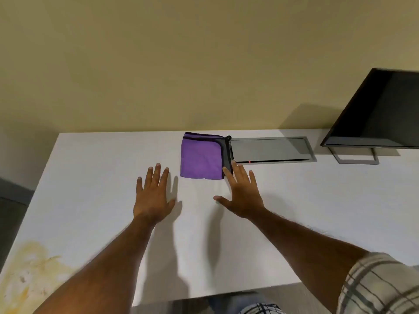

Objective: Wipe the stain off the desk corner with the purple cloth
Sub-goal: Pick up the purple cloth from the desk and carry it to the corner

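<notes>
A folded purple cloth (200, 157) with a dark edge lies on the white desk (294, 200) near the back wall. A yellowish stain (34, 273) covers the desk's near left corner. My left hand (154, 196) hovers flat over the desk, fingers spread, just left of and nearer than the cloth. My right hand (242, 193) is also flat with fingers apart; its fingertips reach the cloth's near right corner. Neither hand holds anything.
A grey cable hatch (272, 150) with a small red light is set into the desk right of the cloth. A dark monitor (381, 109) on a grey stand stands at the back right. The desk's left edge drops to a dark floor.
</notes>
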The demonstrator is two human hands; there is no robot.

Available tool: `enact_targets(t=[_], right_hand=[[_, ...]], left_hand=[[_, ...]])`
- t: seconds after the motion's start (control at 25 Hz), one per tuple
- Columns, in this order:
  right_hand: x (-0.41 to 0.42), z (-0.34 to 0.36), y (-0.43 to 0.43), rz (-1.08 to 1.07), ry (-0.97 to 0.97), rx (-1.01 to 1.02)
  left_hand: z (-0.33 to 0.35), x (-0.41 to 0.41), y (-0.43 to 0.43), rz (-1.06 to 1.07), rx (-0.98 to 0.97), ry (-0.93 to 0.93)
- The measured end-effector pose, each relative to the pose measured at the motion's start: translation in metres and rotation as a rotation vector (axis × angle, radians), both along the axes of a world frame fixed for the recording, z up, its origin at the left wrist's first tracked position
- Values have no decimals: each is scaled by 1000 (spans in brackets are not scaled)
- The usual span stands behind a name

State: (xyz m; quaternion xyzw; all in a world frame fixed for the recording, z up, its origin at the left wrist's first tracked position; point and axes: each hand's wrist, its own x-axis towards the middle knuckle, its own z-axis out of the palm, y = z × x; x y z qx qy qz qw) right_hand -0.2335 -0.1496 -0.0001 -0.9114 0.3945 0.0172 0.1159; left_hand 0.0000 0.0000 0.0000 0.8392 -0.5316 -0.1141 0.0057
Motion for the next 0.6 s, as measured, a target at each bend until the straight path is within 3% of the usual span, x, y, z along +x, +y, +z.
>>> enact_targets(t=[0.16, 0.44, 0.6], right_hand=[[34, -18, -45, 5, 17, 21], [66, -65, -86, -18, 62, 176], [58, -82, -87, -2, 79, 259]], left_hand=[[-12, -10, -71, 272, -100, 376], [-46, -10, -123, 560, -31, 635], [-57, -6, -140, 797, -87, 765]])
